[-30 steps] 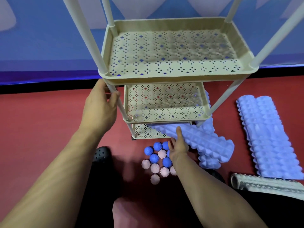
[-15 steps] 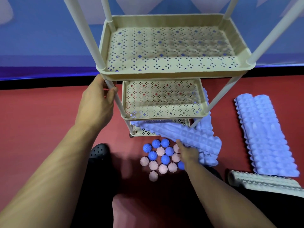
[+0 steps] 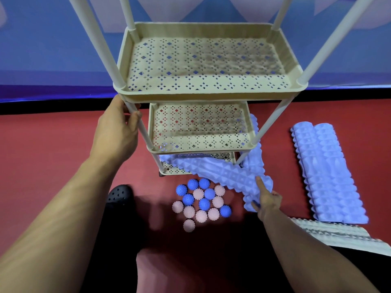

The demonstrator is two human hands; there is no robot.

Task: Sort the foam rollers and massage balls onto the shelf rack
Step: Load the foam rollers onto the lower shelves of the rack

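Looking down from my head, my right hand (image 3: pixel 267 200) is curled round the near end of a lilac foam roller (image 3: pixel 220 173), thumb lying along its ridges, and the roller's far end is poked in over the bottom shelf (image 3: pixel 177 170) of the shelf rack (image 3: pixel 207 96), under the middle shelf (image 3: pixel 201 148). My left hand (image 3: pixel 118 132) is wrapped round the rack's front-left post (image 3: pixel 139 125), steadying it. The roller lies slantwise across the shelf, and I judge that to be the main risk: pushed on at this angle its end could jam against a post or the shelf's rim, and a hard shove could slide or tip the light rack if my left grip slackens. A second lilac roller (image 3: pixel 255 157) stands just beside the front-right post, touching the one I hold, and it may get knocked over. The massage balls (image 3: pixel 201 203), blue and pink, lie clustered on the red floor (image 3: pixel 42 157) just under my roller's near end; a dropped end or a careless wrist would probably scatter them. The top shelf (image 3: pixel 294 66) and middle shelf hold nothing that I can see. Well apart to my right lie two more lilac rollers (image 3: pixel 328 174) side by side, with a pale grey roller (image 3: pixel 336 234) across their near ends.
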